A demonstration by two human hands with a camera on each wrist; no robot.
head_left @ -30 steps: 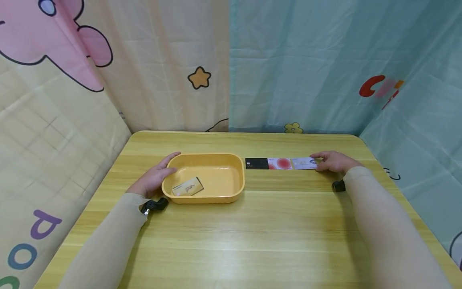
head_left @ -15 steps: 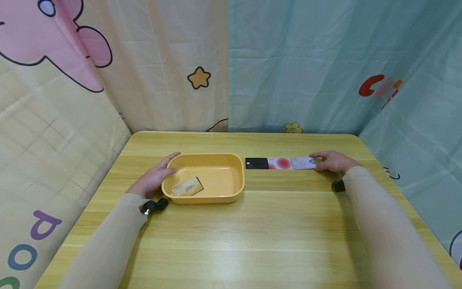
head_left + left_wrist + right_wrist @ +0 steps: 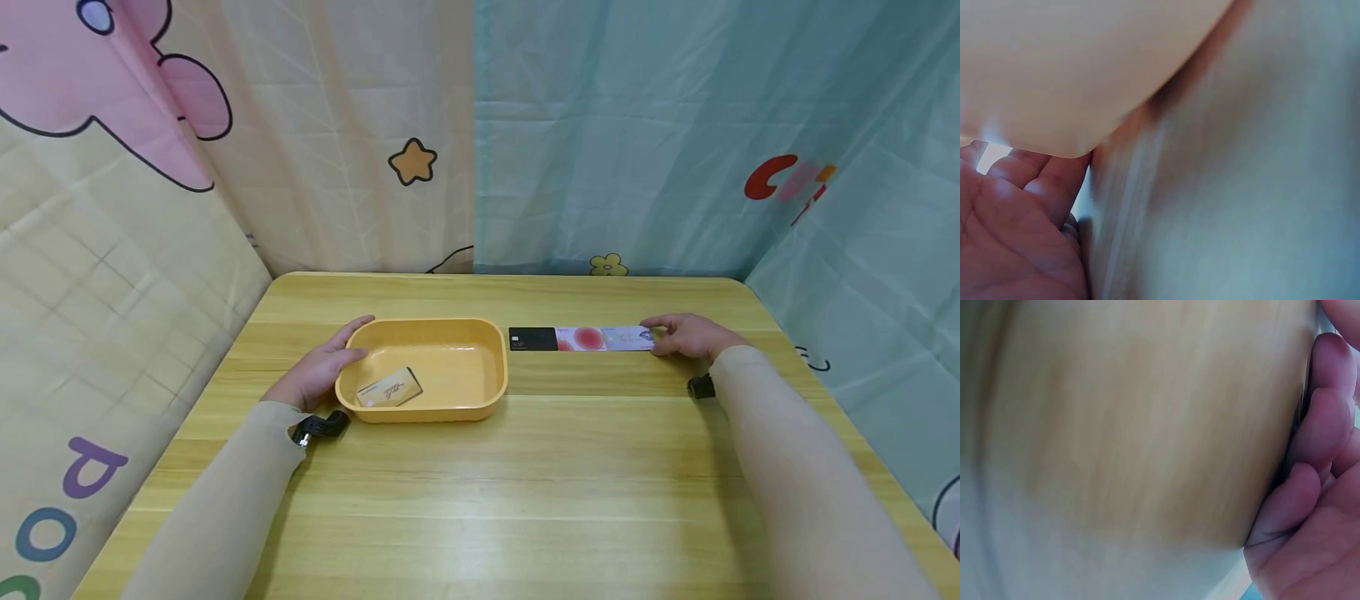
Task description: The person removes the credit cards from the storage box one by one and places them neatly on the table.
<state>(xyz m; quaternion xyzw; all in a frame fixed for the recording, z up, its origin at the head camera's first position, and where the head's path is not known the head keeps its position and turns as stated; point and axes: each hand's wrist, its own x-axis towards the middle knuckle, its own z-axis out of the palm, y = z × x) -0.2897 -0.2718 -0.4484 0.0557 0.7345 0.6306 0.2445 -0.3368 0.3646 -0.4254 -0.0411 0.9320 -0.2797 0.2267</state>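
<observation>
My left hand [image 3: 318, 367] grips the left end of a yellow tray [image 3: 491, 407], thumb over the rim and fingers along the outside. In the left wrist view, the tray's pale wall [image 3: 1085, 69] rises over the palm [image 3: 1016, 244]. Inside the tray's lower left lies a gold card [image 3: 390, 388], seemingly stacked on others. To the right, a black VIP card [image 3: 533, 339], a pink card with red circles [image 3: 581, 338] and a pale lilac card [image 3: 624, 337] form a row. My right hand [image 3: 693, 337] pinches the lilac card's right end, fingers curled low on the tabletop in the right wrist view.
The wooden table [image 3: 480, 500] has a rounded far edge close to the hanging curtains [image 3: 615, 150]. Dark wrist cameras [image 3: 322, 426] sit under both wrists, the left one close to the tray's corner.
My right hand has slid the lilac card slightly left, closing the narrow gap to the pink card. The left hand and tray stay in place.
</observation>
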